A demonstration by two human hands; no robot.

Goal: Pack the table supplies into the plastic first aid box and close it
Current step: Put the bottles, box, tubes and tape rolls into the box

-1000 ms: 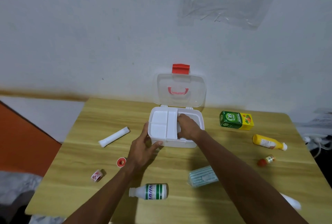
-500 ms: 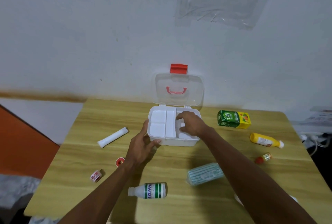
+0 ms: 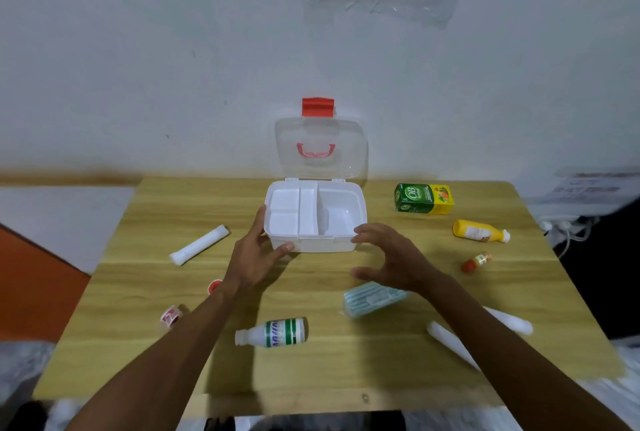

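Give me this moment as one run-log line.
stage: nothing packed yet | first aid box: lid open, compartments empty | left hand: holds box's front-left corner | right hand: open, above mask pack

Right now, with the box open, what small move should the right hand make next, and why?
Probably lower the right hand onto the teal pack just beneath it and grip it. The hand hovers open and holds nothing, the first aid box stands open with its compartments empty, and the left hand holds its left front corner steady.
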